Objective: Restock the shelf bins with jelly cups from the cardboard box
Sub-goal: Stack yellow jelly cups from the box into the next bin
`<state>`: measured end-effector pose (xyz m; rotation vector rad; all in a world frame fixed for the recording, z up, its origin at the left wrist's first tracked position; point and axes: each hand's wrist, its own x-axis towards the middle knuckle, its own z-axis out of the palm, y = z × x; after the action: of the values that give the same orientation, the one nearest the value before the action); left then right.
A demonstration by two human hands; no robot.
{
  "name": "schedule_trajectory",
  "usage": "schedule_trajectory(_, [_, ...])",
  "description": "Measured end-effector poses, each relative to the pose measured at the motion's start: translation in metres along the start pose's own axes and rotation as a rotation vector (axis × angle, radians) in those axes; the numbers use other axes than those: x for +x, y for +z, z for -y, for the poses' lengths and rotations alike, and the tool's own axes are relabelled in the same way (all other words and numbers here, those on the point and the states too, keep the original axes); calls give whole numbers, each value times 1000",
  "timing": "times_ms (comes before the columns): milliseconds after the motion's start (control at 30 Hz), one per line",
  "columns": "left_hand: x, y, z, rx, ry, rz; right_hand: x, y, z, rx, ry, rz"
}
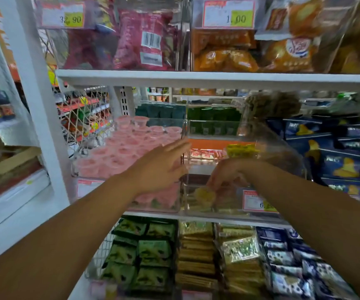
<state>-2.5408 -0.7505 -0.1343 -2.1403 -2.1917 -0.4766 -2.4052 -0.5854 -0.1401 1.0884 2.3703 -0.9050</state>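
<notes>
A clear shelf bin (83, 167) on the middle shelf is heaped with several pink jelly cups (122, 148). My left hand (161, 167) reaches over it with fingers straight, touching the divider between the bins. To its right stands a second clear bin (228, 210), nearly bare inside. My right hand (226, 176) dips into that bin with fingers curled down, pinching a yellow jelly cup (205, 194) close to the bin's floor. The cardboard box is out of view.
A white shelf board (196, 77) runs just above the bins, carrying snack bags. Price tags (259, 201) hang on the bin fronts. Green, gold and blue packets (153, 250) fill the shelf below. A white upright (36, 100) stands at the left.
</notes>
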Motion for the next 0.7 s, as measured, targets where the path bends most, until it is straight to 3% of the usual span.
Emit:
schedule_trajectory(233, [1, 2, 7, -31, -30, -7, 9, 9, 4, 232, -71, 139])
schedule_trajectory(467, [4, -7, 8, -25, -42, 33, 4, 8, 6, 226, -103, 181])
schedule_trajectory(567, [4, -25, 3, -169, -102, 1, -6, -2, 6, 206, -120, -42])
schedule_trajectory(700, [-17, -54, 0, -429, -201, -184, -33, -9, 4, 323, -301, -393])
